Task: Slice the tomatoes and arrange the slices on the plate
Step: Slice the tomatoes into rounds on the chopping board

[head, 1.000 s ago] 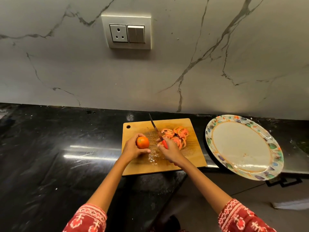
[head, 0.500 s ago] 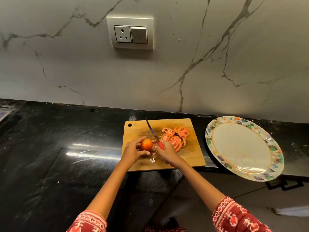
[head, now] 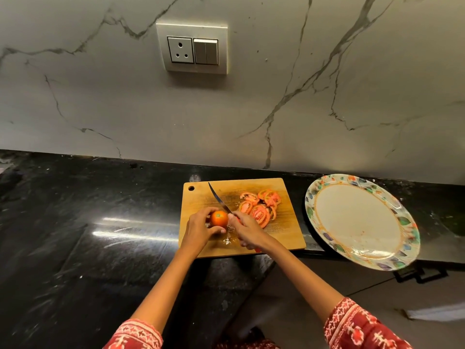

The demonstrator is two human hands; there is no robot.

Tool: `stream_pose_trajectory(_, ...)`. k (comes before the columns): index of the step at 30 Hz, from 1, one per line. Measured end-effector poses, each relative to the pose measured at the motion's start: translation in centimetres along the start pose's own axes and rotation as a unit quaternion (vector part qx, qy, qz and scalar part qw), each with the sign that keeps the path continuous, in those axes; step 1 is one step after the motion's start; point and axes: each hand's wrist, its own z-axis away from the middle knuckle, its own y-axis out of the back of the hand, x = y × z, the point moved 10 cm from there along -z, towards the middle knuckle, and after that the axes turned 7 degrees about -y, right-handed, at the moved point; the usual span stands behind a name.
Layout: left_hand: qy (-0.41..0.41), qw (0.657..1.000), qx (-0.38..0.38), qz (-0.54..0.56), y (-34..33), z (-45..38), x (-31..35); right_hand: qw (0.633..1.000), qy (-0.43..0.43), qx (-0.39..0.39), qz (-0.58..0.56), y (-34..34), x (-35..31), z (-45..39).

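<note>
Black polished counter (head: 75, 235) is spanning the view, glare streaks showing on its left part; a marbled wall behind it is carrying a socket-and-switch plate (head: 192, 47). Wooden cutting board (head: 201, 195) is lying flat on the counter near its front edge, hang hole at the far left corner. Left hand (head: 198, 229) is curling its fingers and thumb round a whole tomato (head: 219, 218), holding it down on the left half of the board. Knife (head: 218, 199) is angling up and away, blade base sitting just at the tomato's right side; whether the edge is already cutting into the skin cannot be told. Right hand (head: 247, 231) is gripping the knife's red handle, fingers wrapped closed round it, handle mostly hidden. Tomato slices (head: 261, 206) are lying in an overlapping heap on the right half of the board, just beside the right hand. Plate (head: 312, 205), floral rim, is sitting on the counter right of the board, apart from it, its near edge overhanging the counter front; no slices are lying on it.
</note>
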Motion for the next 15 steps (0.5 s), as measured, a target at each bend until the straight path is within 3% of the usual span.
stream_pose_trajectory(4, 0.016, 1.000, 0.016, 0.018, 0.3, 0.2, -0.3, 0.998, -0.004, 0.054, -0.022, 0.9, 0.2, 1.1)
stream_pose_trajectory(15, 0.027, 1.000, 0.008, 0.005, 0.2, -0.2, -0.6, 0.977, -0.008, 0.145, 0.155, -0.6, 1.1, 3.1)
